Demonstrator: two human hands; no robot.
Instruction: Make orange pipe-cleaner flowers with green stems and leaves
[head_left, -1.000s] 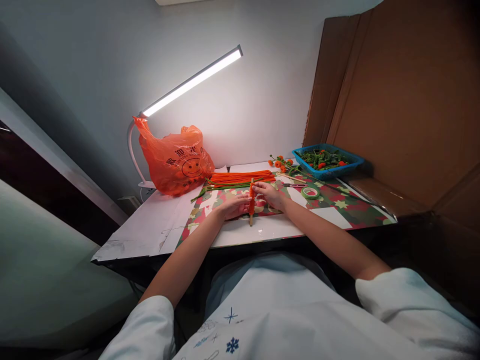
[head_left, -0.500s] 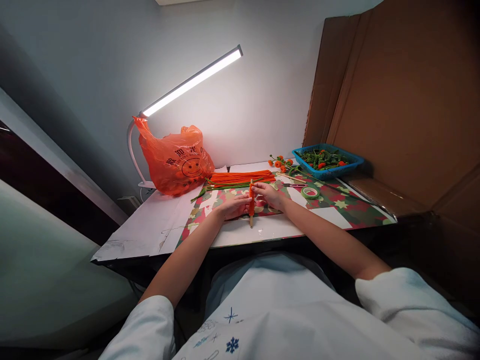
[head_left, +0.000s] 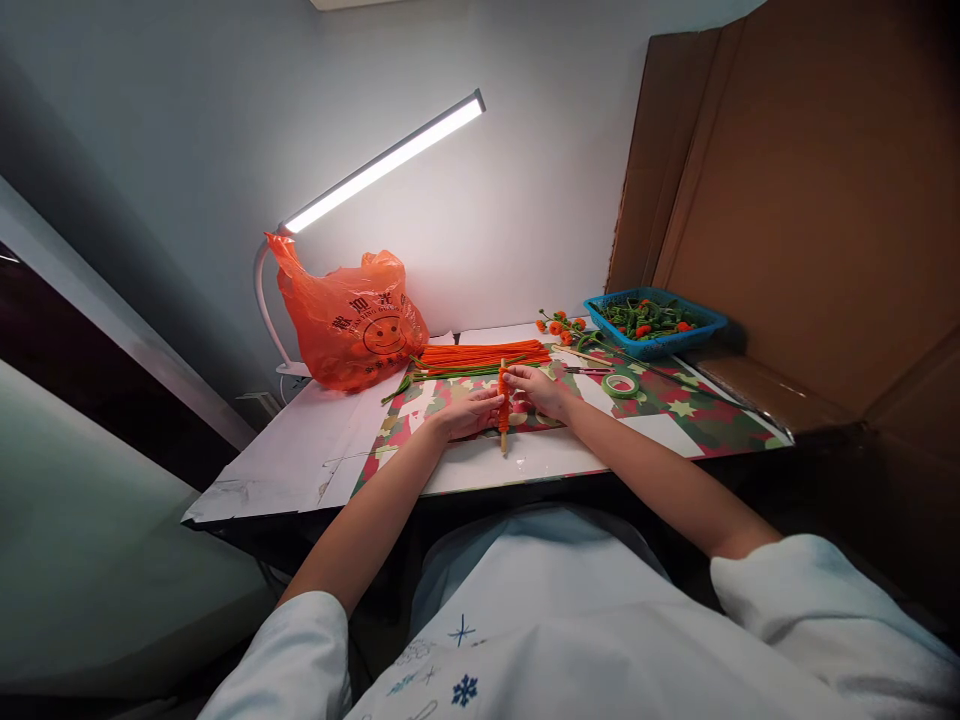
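Between my two hands stands a thin wooden stick (head_left: 504, 444), nearly upright, with an orange pipe cleaner (head_left: 503, 412) coiled round its middle. My left hand (head_left: 471, 412) closes on the coil from the left with its fingertips. From the right, my right hand (head_left: 541, 390) pinches the upper part of the coil. Just behind them lies a bundle of straight orange pipe cleaners (head_left: 484, 354), with green pipe cleaners (head_left: 469, 374) along its front side. The stick's lower end shows below my hands, over the white part of the table covering.
A roll of green tape (head_left: 621, 386) lies to the right, near small pliers or scissors (head_left: 589, 371). Finished orange flowers (head_left: 556, 326) lie behind, beside a blue basket (head_left: 637, 348) of green stems and flowers. An orange plastic bag (head_left: 349, 320) and a lit lamp (head_left: 390, 160) stand left.
The stick's lower end has tilted very slightly to the right. Both hands keep their hold on the coil in almost the same place.
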